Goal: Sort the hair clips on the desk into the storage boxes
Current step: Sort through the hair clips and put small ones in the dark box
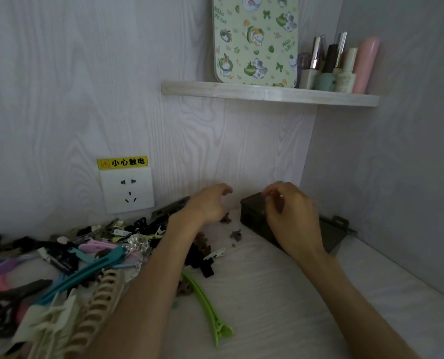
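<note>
Head view shows 2 hands at frame centre, the right hand [290, 216] with fingers curled over the dark storage box [254, 213] though any grip is unclear, the left hand [210, 203] loosely curled and empty, and hair clips [91, 255] heaped lower left on the desk [280, 294].

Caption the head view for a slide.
Both hands, left and right, reach toward a dark storage box beside scattered hair clips.
</note>
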Tool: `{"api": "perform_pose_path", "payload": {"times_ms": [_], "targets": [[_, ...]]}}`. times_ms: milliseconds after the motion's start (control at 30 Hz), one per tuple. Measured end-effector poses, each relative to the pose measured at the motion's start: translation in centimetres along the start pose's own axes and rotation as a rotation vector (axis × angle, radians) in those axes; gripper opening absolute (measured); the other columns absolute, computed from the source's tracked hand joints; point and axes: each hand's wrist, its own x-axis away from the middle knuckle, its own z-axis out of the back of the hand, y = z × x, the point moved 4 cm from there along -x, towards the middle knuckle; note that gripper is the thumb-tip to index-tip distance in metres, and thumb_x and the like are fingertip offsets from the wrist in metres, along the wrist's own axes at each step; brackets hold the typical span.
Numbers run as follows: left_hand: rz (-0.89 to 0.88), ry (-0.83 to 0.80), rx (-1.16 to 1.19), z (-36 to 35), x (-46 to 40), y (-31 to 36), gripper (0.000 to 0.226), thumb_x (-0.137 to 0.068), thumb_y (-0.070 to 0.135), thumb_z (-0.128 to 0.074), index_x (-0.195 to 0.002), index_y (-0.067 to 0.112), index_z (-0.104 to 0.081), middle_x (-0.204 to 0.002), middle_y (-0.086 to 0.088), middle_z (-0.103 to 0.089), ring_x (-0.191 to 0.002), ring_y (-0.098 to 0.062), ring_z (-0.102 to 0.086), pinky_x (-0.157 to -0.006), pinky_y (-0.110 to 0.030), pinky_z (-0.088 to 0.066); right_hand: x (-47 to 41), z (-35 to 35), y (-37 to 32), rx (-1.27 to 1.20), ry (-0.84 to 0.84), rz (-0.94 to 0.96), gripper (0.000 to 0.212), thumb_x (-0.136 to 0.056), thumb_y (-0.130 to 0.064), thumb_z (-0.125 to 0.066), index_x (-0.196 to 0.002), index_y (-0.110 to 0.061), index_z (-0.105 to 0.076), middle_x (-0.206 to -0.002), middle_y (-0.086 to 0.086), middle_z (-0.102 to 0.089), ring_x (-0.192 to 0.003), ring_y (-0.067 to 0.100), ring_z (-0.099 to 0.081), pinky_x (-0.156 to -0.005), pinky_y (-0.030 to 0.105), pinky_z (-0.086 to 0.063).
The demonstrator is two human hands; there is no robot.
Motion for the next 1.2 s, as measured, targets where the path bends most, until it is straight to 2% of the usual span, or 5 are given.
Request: {"api": "perform_pose_path", "payload": {"times_ms": [167, 467, 900, 1100, 1200], "targets": [[0.273, -0.156, -0.324, 0.1, -0.2, -3.9, 0.051, -0.092, 0.012, -0.046, -0.141, 0.009, -0.034, -0.147, -0.012, -0.036, -0.127, -0.027, -0.044, -0.108, -0.038, -0.039, 3.0, -5.2, -1.6, 0.231, -0.526, -0.008, 0.038, -0.094, -0.022, -0.047, -0.131, -0.013, -0.044, -0.13, 0.005, -0.049, -0.111, 0.02, -0.053, -0.088, 0.028, -0.045], [0.299, -0.12, -0.303, 1.9, 0.8, -5.8, 0.054, -0.08, 0.027, -0.069, -0.13, 0.017, -0.053, -0.136, -0.006, -0.051, -0.119, -0.025, -0.052, -0.101, -0.037, -0.046, 0.6, -11.4, -1.3, 0.311, -0.728, 0.103, 0.045, -0.097, -0.03, -0.037, -0.14, -0.019, -0.025, -0.131, 0.011, -0.039, -0.116, 0.03, -0.045, -0.084, 0.041, -0.047], [0.212, -0.05, -0.209, 2.1, 0.6, -5.4, 0.033, -0.074, 0.04, -0.074, -0.101, 0.02, -0.072, -0.109, -0.001, -0.069, -0.1, -0.019, -0.062, -0.092, -0.038, -0.052, 1.3, -6.1, -2.2, 0.191, -0.617, 0.085, 0.032, -0.083, -0.048, -0.061, -0.089, -0.016, -0.063, -0.093, 0.002, -0.066, -0.085, 0.016, -0.06, -0.07, 0.029, -0.046], [0.184, -0.09, -0.228, 2.0, 0.5, -4.6, 0.034, -0.068, 0.041, -0.079, -0.097, 0.024, -0.073, -0.109, 0.003, -0.069, -0.101, -0.017, -0.062, -0.094, -0.036, -0.051, -1.8, -1.2, -1.5, -0.108, -0.06, 0.03, 0.029, -0.087, -0.046, -0.052, -0.088, -0.018, -0.06, -0.079, -0.003, -0.067, -0.069, 0.009, -0.063, -0.063, 0.033, -0.056], [0.143, -0.02, -0.169, 2.2, 0.7, -3.9, 0.027, -0.067, 0.033, -0.081, -0.091, 0.021, -0.073, -0.105, 0.0, -0.07, -0.097, -0.016, -0.063, -0.089, -0.031, -0.053, -2.8, 1.0, 0.5, -0.182, 0.135, -0.024, 0.015, -0.089, -0.035, -0.055, -0.086, -0.021, -0.056, -0.081, -0.007, -0.064, -0.068, -0.003, -0.059, -0.063, 0.01, -0.049]]}}
